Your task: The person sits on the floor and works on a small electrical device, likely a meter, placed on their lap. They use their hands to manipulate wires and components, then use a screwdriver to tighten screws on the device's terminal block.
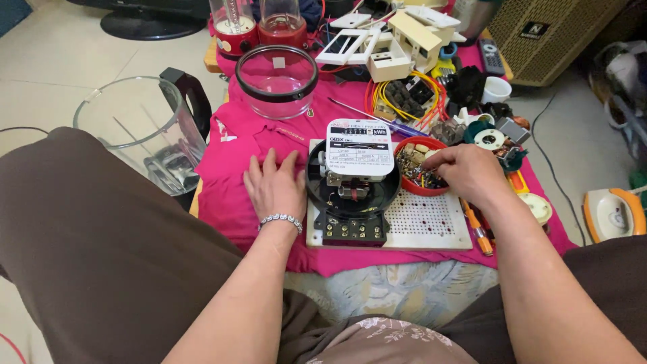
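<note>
On the pink-covered desk (269, 229), left hand (275, 185) is lying spread flat beside the opened electric meter (354, 178), steadying it, while right hand (465, 172) is pinching into the red bowl (404, 176) of small parts.

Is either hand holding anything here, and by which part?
Left hand lies flat on the pink cloth, holding nothing. Right hand has fingertips in the red bowl; whether they pinch a part cannot be told.

A low table (209, 57) under a pink cloth (236, 202) carries a white pegboard (431, 226) between the hands (276, 185).
</note>
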